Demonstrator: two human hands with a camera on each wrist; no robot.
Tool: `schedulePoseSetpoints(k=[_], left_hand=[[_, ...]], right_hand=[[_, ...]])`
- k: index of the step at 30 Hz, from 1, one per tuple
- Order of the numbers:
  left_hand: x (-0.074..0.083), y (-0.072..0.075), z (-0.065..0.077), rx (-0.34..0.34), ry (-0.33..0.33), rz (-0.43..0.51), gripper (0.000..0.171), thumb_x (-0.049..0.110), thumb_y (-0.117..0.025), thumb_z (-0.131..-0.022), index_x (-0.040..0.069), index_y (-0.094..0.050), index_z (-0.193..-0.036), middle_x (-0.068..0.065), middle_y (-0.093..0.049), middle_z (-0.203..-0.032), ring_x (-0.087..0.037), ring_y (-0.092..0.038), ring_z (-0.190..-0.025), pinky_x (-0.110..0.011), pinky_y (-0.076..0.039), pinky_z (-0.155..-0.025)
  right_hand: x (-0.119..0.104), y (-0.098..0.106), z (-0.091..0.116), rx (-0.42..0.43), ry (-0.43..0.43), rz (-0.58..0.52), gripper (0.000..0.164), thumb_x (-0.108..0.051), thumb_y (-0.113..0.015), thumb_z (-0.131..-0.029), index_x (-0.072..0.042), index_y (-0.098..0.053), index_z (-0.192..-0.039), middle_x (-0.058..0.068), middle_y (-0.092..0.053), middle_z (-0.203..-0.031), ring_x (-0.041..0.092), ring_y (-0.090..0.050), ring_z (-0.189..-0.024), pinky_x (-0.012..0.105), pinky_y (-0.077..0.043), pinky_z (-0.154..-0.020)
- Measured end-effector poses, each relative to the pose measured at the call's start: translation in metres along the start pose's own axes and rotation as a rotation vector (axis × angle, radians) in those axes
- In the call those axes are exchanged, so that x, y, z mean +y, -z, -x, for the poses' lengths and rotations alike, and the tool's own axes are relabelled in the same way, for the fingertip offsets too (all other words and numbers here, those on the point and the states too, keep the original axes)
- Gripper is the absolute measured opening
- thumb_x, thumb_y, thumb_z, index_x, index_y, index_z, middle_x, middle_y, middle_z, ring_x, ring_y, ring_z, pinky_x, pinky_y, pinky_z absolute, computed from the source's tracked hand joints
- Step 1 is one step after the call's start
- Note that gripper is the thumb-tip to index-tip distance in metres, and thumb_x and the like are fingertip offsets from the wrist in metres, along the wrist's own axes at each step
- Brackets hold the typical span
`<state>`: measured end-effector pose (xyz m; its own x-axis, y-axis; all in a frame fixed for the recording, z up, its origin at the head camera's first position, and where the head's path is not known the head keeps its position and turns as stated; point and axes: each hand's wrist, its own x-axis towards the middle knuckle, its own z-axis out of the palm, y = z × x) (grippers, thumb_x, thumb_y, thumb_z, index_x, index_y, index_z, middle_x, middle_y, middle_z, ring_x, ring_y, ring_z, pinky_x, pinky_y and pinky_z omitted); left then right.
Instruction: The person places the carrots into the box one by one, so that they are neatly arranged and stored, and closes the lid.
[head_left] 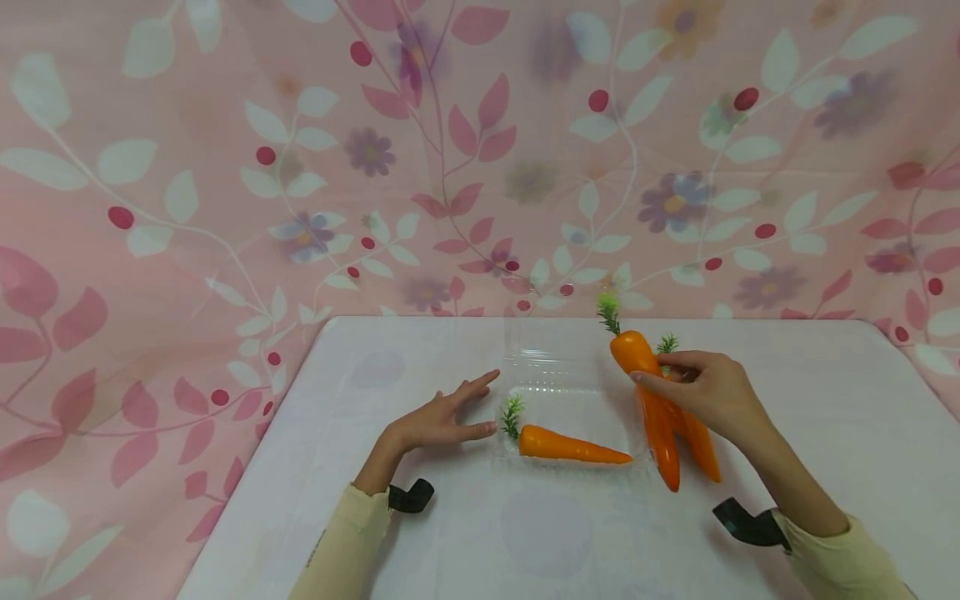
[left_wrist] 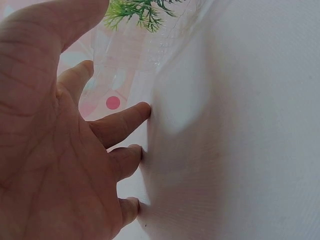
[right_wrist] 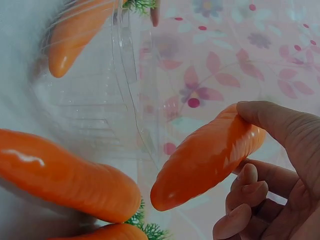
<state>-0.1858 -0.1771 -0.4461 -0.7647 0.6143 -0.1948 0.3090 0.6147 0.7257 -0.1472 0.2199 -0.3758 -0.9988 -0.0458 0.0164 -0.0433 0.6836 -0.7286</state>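
My right hand [head_left: 708, 392] pinches an orange toy carrot [head_left: 632, 352] between thumb and fingers, raised by the right side of a clear plastic box [head_left: 577, 408]. Its green top points away from me; in the right wrist view the carrot [right_wrist: 205, 162] shows its blunt tip. Beneath that hand, two more carrots lie side by side on the table, the nearer one [right_wrist: 75, 175] plain in the right wrist view. Inside the box, along its front, lies another carrot [head_left: 573, 447]. My left hand [head_left: 442, 418] is spread beside the box's left edge, fingertips [left_wrist: 145, 107] at the tabletop.
The box's clear lid [head_left: 551, 340] is folded back behind it. A white cloth covers the table [head_left: 405, 375]. Behind the table's far edge hangs a pink floral curtain [head_left: 480, 192]. A black wrist mount [head_left: 411, 497] sits at my left cuff.
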Motion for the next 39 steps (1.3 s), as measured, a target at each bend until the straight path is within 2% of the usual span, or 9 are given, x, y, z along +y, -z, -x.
schedulePoseSetpoints(k=[13, 27, 39], left_hand=[[0.0, 0.0, 0.001, 0.002, 0.005, -0.011, 0.083, 0.057, -0.06, -0.092, 0.036, -0.014, -0.159, -0.001, -0.033, -0.158, -0.03, -0.005, -0.15, -0.067, 0.005, -0.111], [0.001, 0.0, 0.001, 0.005, 0.003, -0.007, 0.084, 0.057, -0.061, -0.092, 0.037, -0.015, -0.159, 0.0, -0.033, -0.158, -0.03, -0.005, -0.15, -0.067, 0.006, -0.111], [0.0, -0.001, 0.001, 0.003, 0.007, 0.008, 0.084, 0.057, -0.061, -0.092, 0.037, -0.015, -0.159, 0.0, -0.033, -0.158, -0.029, -0.004, -0.15, -0.067, 0.007, -0.111]], right_hand=[[-0.014, -0.016, -0.004, -0.039, 0.024, -0.059, 0.061, -0.051, -0.077, -0.082, -0.001, -0.071, -0.117, 0.008, -0.059, -0.081, 0.024, -0.053, -0.072, 0.03, -0.049, -0.054], [-0.02, -0.031, -0.007, -0.064, 0.054, -0.054, 0.058, -0.052, -0.079, -0.08, -0.006, -0.073, -0.114, 0.006, -0.055, -0.077, 0.025, -0.049, -0.074, 0.027, -0.044, -0.052], [-0.027, -0.044, -0.007, -0.068, 0.077, -0.033, 0.056, -0.051, -0.081, -0.078, -0.006, -0.075, -0.111, 0.004, -0.054, -0.074, 0.022, -0.049, -0.067, 0.026, -0.039, -0.048]])
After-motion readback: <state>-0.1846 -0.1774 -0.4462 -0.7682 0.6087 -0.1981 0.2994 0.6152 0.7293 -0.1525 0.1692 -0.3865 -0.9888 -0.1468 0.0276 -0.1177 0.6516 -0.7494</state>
